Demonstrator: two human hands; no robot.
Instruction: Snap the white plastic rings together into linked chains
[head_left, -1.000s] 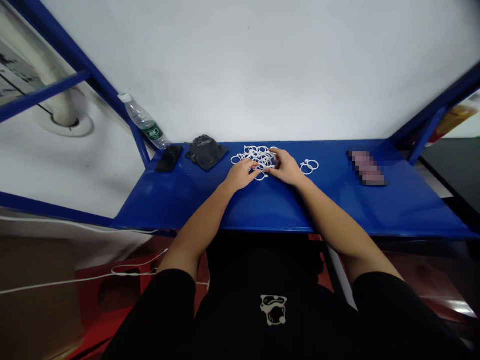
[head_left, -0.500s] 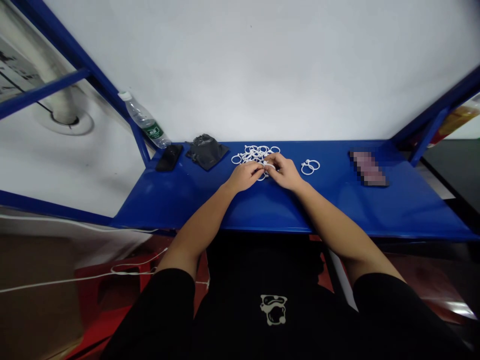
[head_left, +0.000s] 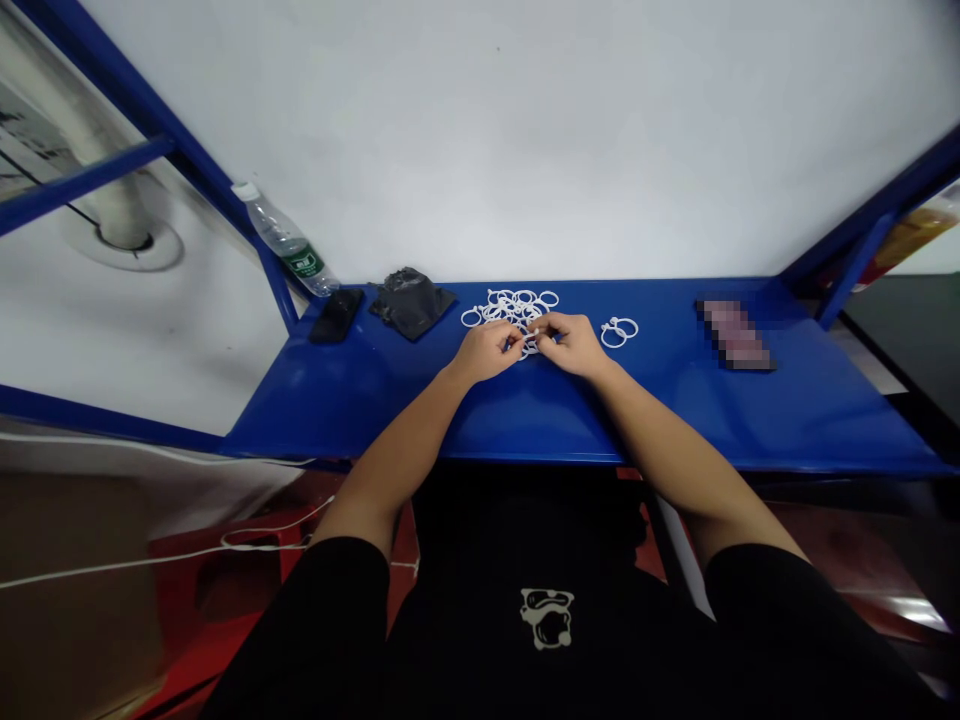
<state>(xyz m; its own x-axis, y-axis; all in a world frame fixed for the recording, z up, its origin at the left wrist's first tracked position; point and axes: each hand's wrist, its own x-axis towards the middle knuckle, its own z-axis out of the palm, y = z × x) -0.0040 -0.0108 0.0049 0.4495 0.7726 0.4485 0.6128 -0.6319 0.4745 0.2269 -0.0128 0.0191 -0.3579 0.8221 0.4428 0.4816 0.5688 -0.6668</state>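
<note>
Over the near side of a pile of white rings, my two hands meet at one white ring. My left hand is closed, its thumb and fingers pinching the ring's left end. Opposite it, my right hand pinches the same ring between thumb and forefinger. The fingers cover much of this ring, so its full shape does not show. To the right of my right hand lie two white rings, overlapping or linked, each with a small knob.
All this lies on a blue table against a white wall. At the left stand a plastic bottle, a black phone and a dark pouch. A blurred-out flat object lies at the right.
The held ring has turned slightly between my fingers and shows nearer my left fingertips. Both hands stay at nearly the same spot; the pile and other objects have not moved.
</note>
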